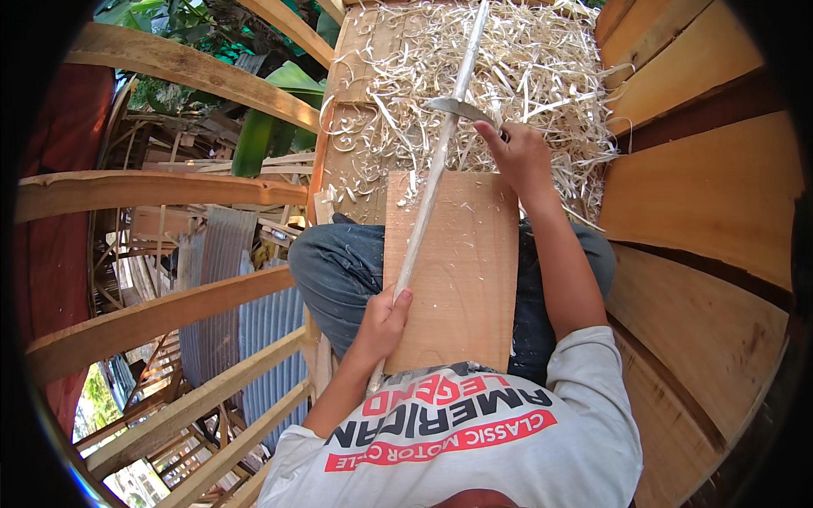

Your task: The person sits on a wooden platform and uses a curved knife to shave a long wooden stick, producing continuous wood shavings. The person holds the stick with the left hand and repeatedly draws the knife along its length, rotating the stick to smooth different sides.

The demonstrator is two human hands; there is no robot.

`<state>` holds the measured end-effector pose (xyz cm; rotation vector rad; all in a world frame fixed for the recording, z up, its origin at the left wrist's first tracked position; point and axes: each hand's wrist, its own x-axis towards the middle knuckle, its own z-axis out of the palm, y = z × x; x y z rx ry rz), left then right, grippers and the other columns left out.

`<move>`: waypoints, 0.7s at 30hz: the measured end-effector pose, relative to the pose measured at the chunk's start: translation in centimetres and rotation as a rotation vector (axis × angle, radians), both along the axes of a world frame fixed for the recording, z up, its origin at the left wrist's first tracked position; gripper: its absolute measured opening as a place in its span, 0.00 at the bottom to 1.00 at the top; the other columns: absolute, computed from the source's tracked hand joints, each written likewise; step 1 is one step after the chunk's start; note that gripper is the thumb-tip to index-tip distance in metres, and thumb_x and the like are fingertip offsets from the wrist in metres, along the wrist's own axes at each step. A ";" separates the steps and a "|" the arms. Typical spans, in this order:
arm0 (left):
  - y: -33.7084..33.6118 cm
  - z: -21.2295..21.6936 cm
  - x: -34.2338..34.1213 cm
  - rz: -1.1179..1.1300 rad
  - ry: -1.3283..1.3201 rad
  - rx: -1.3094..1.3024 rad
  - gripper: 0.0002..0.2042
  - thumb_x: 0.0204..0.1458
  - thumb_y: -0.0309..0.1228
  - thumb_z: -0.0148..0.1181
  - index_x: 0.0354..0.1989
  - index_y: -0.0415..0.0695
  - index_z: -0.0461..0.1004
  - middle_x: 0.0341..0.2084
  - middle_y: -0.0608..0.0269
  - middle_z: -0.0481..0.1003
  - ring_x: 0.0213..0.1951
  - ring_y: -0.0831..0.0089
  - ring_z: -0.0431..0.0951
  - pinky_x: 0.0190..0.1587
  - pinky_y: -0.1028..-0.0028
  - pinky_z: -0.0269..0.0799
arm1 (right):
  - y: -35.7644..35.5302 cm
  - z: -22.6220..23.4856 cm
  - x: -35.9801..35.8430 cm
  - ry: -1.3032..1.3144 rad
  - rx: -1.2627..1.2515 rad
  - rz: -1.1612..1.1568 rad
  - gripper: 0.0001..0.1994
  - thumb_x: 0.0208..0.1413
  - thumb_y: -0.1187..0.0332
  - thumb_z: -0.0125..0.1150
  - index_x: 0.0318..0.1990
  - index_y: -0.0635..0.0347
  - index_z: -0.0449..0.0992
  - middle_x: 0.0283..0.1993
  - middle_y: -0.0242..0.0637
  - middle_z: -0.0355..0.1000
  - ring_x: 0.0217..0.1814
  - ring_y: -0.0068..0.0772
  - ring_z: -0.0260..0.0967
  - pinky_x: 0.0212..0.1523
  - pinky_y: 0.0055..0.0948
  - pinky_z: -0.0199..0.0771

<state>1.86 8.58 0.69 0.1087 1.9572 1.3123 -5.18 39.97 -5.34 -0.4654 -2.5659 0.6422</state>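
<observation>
Seated on plank flooring (703,195), flat wooden board (453,271) resting across the lap over dark jeans (334,267). Long thin pale stick (432,182), likely a bamboo or wood strip, lying diagonally over the board: long axis running from lower left, near the torso, up and slightly right toward the top edge of the view, far end pointing away from the body over the shavings. Left hand (383,322) closed around the stick's near end at the board's left edge, thumb on top, fingers wrapped. Right hand (521,157) closed around a knife handle, mostly hidden in the fist, just beyond the board's far edge; curved knife blade (457,108) extending left from the fist and meeting the stick roughly crosswise, touching it about a third of the way down from the far tip. Heap of pale curled wood shavings (542,76) covering the floor ahead of the board, a few loose slivers on the board itself. Wooden railing beams (161,313) to the left, corrugated metal sheet (262,313) and green leaves (271,127) visible below and beyond them. White printed T-shirt (474,432) at bottom of view.
</observation>
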 end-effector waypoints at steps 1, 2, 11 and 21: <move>0.1 -0.1 0.0 -0.023 0.033 -0.022 0.18 0.63 0.40 0.44 0.24 0.41 0.63 0.12 0.75 0.57 0.17 0.87 0.55 0.19 0.78 0.51 | 0.5 -0.1 -0.4 0.002 -0.006 -0.084 0.33 0.48 0.34 0.54 0.15 0.59 0.67 0.10 0.41 0.63 0.14 0.42 0.68 0.17 0.35 0.68; 0.1 -0.1 0.0 -0.046 0.065 -0.045 0.17 0.63 0.39 0.44 0.25 0.40 0.64 0.12 0.75 0.58 0.17 0.87 0.55 0.19 0.78 0.51 | 0.7 -0.2 -0.4 -0.007 -0.010 -0.059 0.32 0.49 0.35 0.53 0.15 0.59 0.67 0.10 0.41 0.64 0.14 0.42 0.69 0.17 0.36 0.68; 0.2 -0.7 -0.1 -0.021 0.074 -0.042 0.16 0.62 0.36 0.45 0.28 0.37 0.66 0.12 0.71 0.57 0.20 0.84 0.56 0.21 0.74 0.54 | -0.4 0.3 -0.3 -0.098 -0.269 0.048 0.28 0.55 0.41 0.52 0.23 0.60 0.73 0.14 0.43 0.67 0.19 0.46 0.70 0.23 0.39 0.69; 0.3 -0.4 -0.5 0.004 0.015 -0.035 0.16 0.63 0.38 0.45 0.30 0.35 0.66 0.12 0.72 0.57 0.19 0.85 0.56 0.20 0.76 0.52 | -1.5 -1.0 -0.6 0.179 -0.050 0.277 0.27 0.56 0.43 0.52 0.21 0.60 0.70 0.15 0.44 0.67 0.18 0.46 0.69 0.20 0.37 0.67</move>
